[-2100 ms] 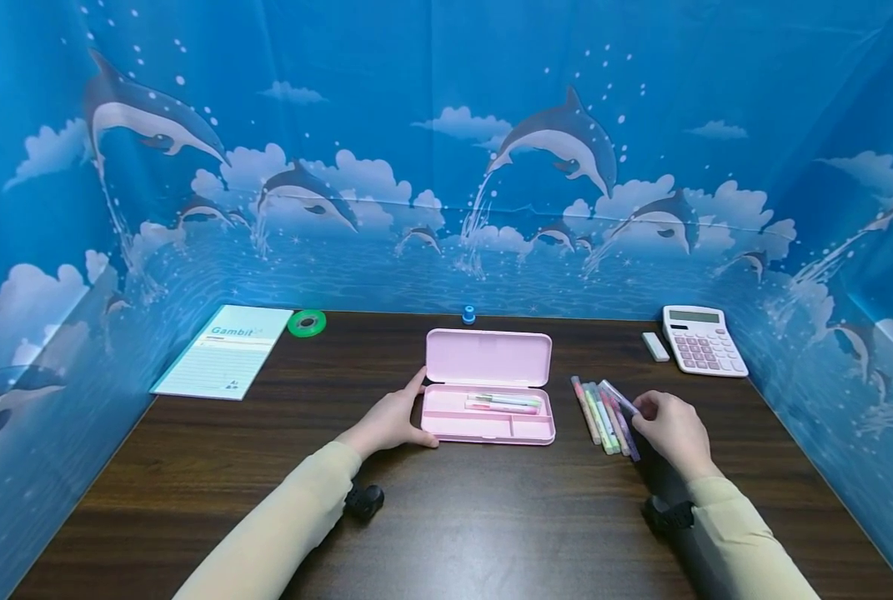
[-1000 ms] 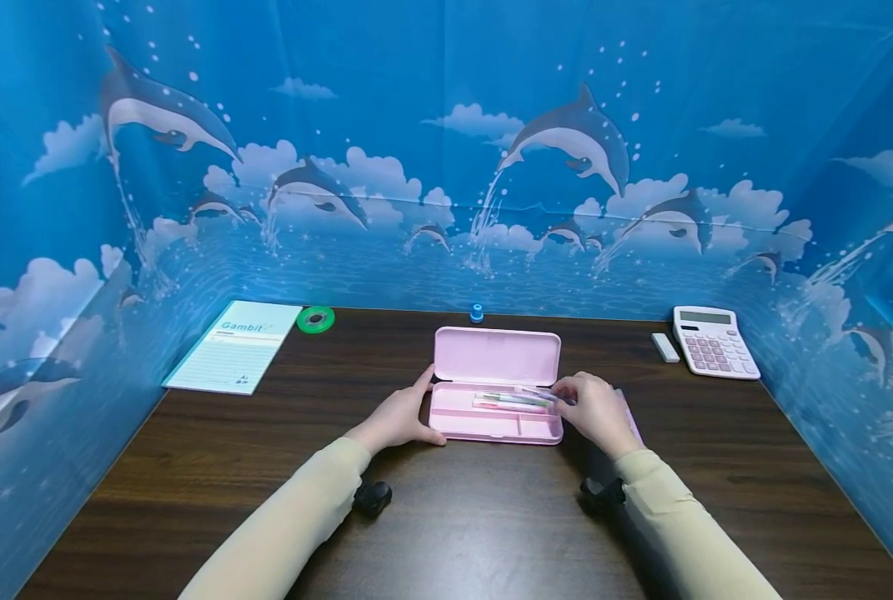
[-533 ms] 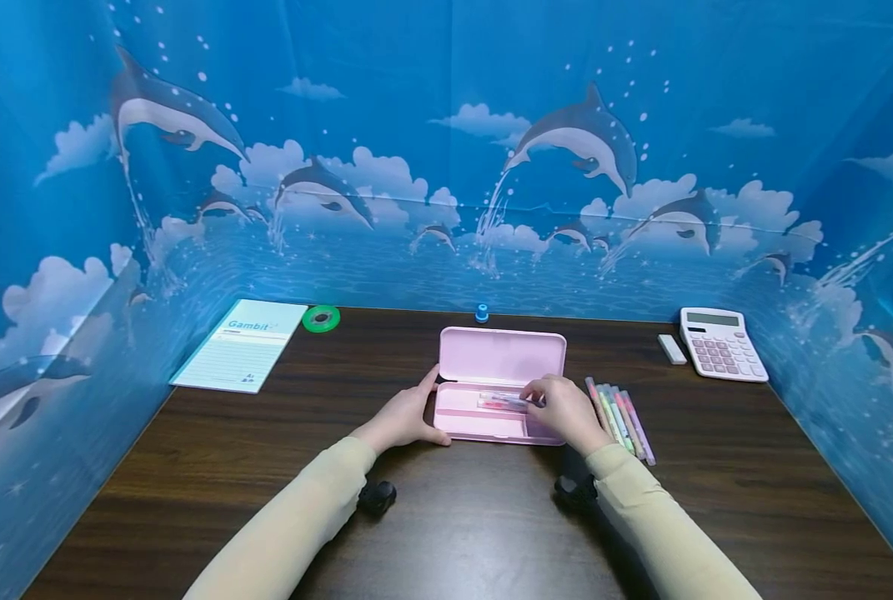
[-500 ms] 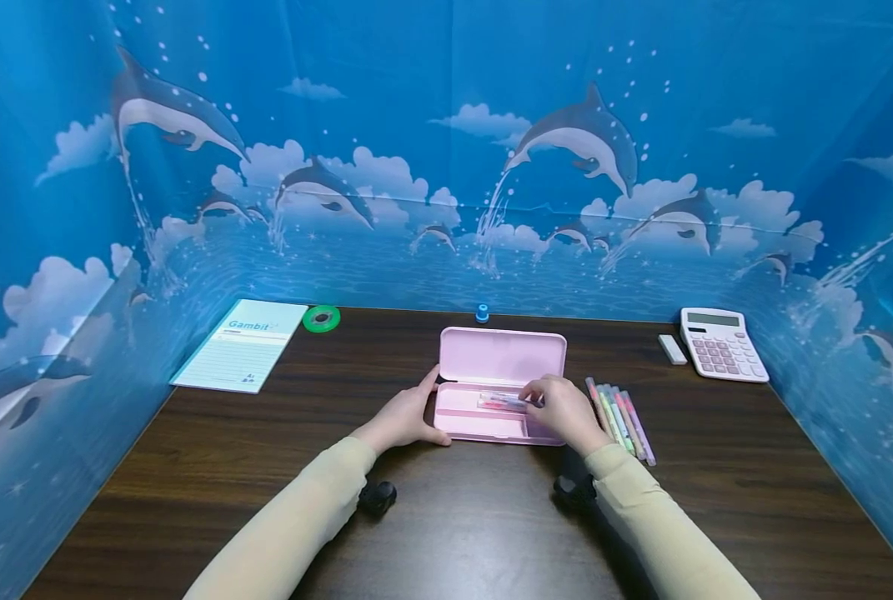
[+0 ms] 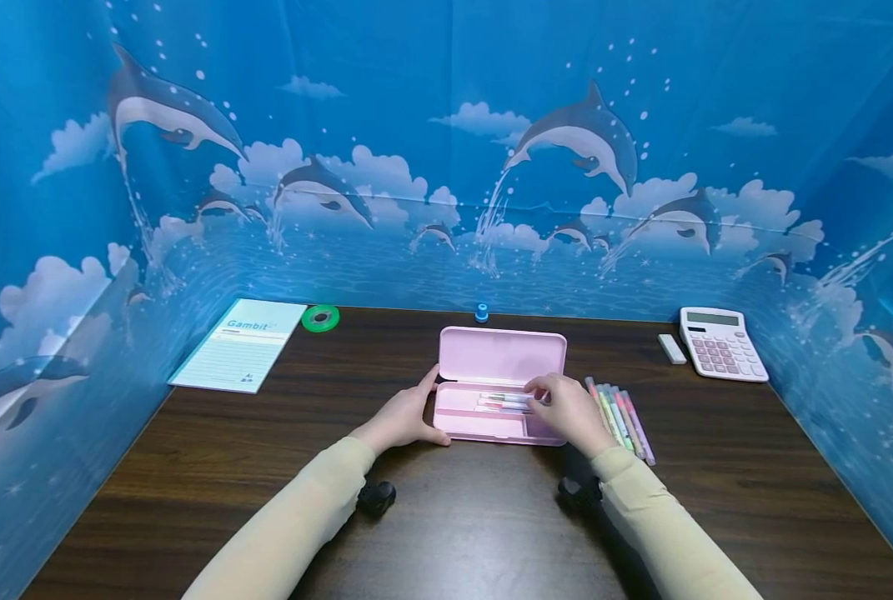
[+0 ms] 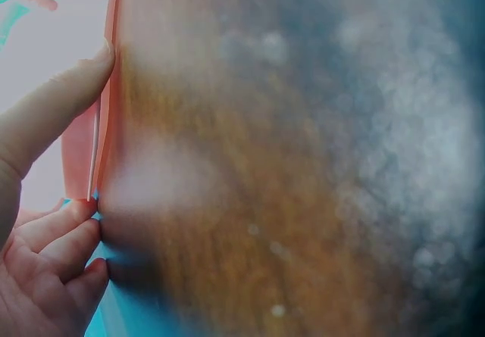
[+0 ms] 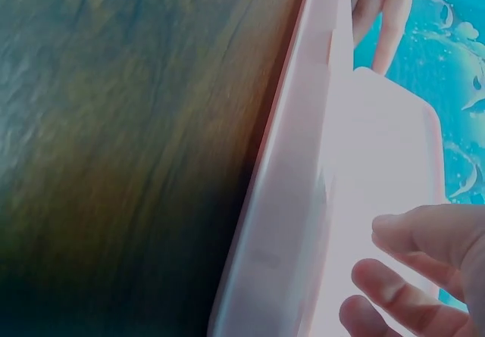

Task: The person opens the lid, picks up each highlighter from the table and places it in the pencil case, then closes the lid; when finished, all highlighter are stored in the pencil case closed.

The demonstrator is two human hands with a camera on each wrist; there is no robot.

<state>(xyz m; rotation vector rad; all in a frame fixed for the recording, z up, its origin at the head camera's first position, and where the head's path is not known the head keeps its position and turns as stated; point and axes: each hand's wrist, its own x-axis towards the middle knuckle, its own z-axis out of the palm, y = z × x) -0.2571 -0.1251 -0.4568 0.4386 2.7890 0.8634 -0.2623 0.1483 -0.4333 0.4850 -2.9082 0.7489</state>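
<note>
A pink pencil case lies with its lid raised on the dark table. Several pens lie in its long rear compartment. At the case's left end, my left hand holds it, the thumb on the front edge and the fingers at the end. My right hand is over the right part of the case, fingertips by the pens' ends. In the right wrist view its fingers are apart, and nothing shows between them. Part of the pens is hidden behind this hand.
Several pastel markers lie side by side right of the case, partly behind the right hand. At the back are a notepad, a green tape roll, a small blue object, a white eraser and a calculator.
My right hand has carried a purple marker from the row into the case and let it go, then risen slightly to the right. The left hand has stayed on the case.
</note>
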